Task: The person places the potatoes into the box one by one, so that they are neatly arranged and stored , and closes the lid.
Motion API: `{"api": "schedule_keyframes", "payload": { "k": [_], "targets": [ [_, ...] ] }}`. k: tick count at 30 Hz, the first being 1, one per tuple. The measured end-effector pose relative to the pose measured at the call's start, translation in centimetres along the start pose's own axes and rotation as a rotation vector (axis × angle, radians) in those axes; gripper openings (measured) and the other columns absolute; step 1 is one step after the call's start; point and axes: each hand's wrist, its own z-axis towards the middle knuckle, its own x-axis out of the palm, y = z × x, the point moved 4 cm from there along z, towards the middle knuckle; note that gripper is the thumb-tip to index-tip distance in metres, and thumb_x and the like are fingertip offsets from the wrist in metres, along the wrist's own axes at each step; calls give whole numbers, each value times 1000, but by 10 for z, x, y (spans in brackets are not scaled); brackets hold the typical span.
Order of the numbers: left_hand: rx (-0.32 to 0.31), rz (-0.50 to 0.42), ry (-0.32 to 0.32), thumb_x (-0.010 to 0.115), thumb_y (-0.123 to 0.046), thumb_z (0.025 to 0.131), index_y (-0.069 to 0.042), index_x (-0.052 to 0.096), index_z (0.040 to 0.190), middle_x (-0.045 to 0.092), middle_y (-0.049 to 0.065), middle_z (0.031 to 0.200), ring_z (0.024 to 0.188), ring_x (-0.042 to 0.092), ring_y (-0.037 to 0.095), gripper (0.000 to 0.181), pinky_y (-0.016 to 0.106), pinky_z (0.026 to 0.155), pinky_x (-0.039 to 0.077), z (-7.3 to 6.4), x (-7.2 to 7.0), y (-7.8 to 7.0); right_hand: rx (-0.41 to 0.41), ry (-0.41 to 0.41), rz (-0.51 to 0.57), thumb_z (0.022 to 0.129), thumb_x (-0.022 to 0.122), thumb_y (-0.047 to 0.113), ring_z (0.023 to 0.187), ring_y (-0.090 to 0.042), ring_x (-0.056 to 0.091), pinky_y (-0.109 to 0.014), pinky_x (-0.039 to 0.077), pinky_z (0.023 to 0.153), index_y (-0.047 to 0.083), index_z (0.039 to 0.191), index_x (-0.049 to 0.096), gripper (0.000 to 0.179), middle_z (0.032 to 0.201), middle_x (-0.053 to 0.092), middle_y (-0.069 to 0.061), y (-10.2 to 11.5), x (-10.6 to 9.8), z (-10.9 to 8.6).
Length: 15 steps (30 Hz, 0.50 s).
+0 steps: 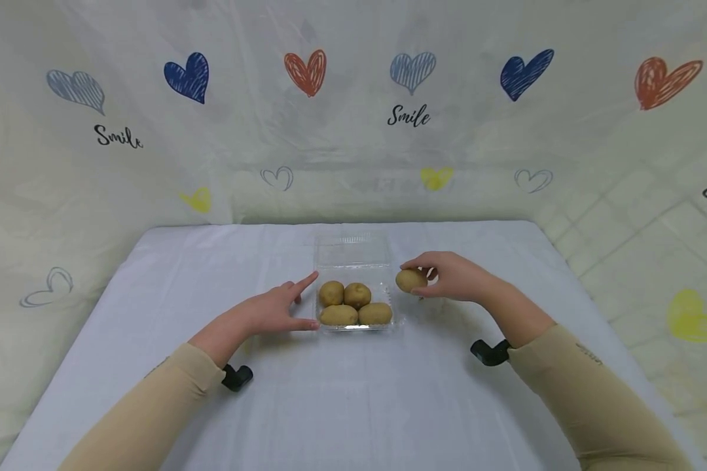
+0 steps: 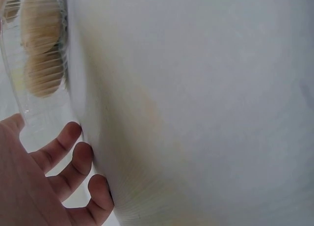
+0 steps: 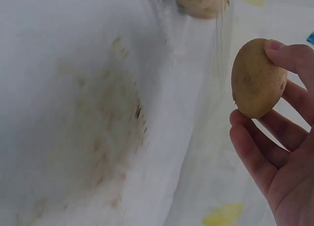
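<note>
A clear plastic clamshell box stands in the middle of the table with its lid folded back. Several potatoes lie inside it in two rows. Just right of the box, my right hand holds another potato between thumb and fingertips, raised off the cloth. My left hand is at the box's left side, thumb and forefinger spread along its edge and holding nothing. In the left wrist view, the other fingers of that hand are loosely bent near the cloth.
A white cloth covers the table. Brown dirt marks show on it to the right of the box. Behind the table hangs a pale curtain printed with hearts. A dark wrist mount juts from the right sleeve, another from the left.
</note>
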Motion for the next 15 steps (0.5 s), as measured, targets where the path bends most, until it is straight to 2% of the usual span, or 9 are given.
{"api": "schedule_keyframes", "payload": {
  "k": [7,12,15],
  "targets": [
    [-9,0,8,63,-78,77,-38,8,160,52,3,120,112,55,19,107,47,94,45,-1,-1,-2,-62,47,-77,87,77,20,97,-12,60,-38,51,89,16,130,66,45,122,65,2,26,9,23],
    [-14,-3,9,63,-78,77,-37,8,160,53,4,121,114,55,19,107,47,95,44,-1,-1,-2,-96,73,-175,88,75,21,96,-12,58,-35,50,85,16,130,66,44,122,64,2,34,16,32],
    [-17,-8,9,63,-78,76,-37,8,160,52,4,122,115,54,19,108,48,96,44,-2,-1,-2,-101,87,-223,88,75,22,101,-15,59,-37,48,88,15,130,66,44,123,64,1,36,20,35]
  ]
}}
